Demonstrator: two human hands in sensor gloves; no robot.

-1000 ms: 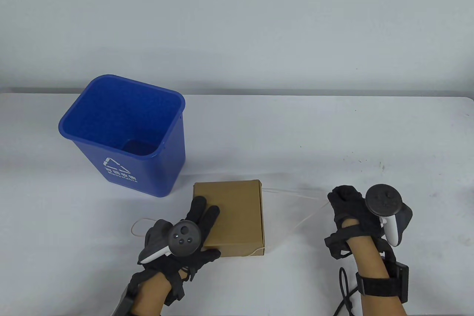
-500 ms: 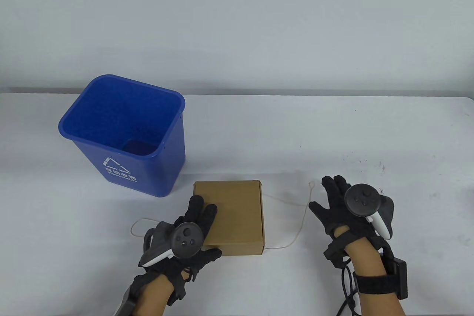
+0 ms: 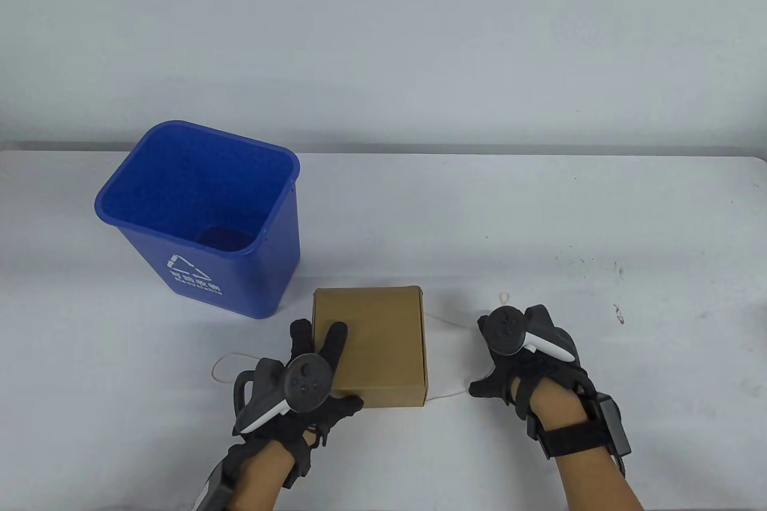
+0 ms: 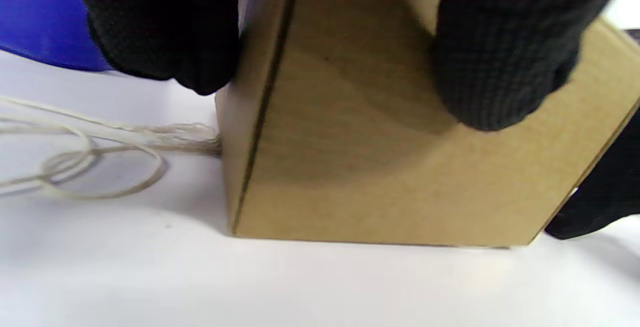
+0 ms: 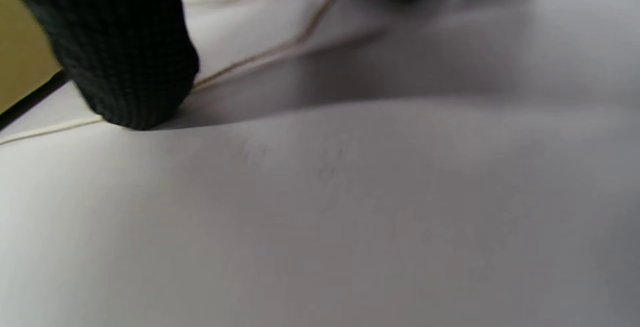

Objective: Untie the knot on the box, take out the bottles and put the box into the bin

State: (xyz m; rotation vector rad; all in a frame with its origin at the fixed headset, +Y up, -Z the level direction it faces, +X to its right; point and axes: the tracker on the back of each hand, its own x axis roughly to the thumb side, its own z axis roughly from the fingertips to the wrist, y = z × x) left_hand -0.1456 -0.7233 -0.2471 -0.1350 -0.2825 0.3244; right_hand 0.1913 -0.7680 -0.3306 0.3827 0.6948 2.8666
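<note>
Cardboard box (image 3: 371, 343) closed, flat on white worktop (image 3: 539, 223) near front edge, roughly centred. Left hand (image 3: 305, 379) laid on box's front-left corner, fingers (image 4: 500, 52) straight over lid, pinching nothing. String (image 3: 446, 394) untied, slack on worktop both sides of box, loose coil (image 4: 85, 162) at left. Right hand (image 3: 521, 355) palm-down over string right of box; grip on string: cannot tell. Blue bin (image 3: 198, 217) upright toward back-left of box, apart

One box (image 3: 370, 343), one bin (image 3: 198, 217), seemingly one string (image 3: 446, 394)
</note>
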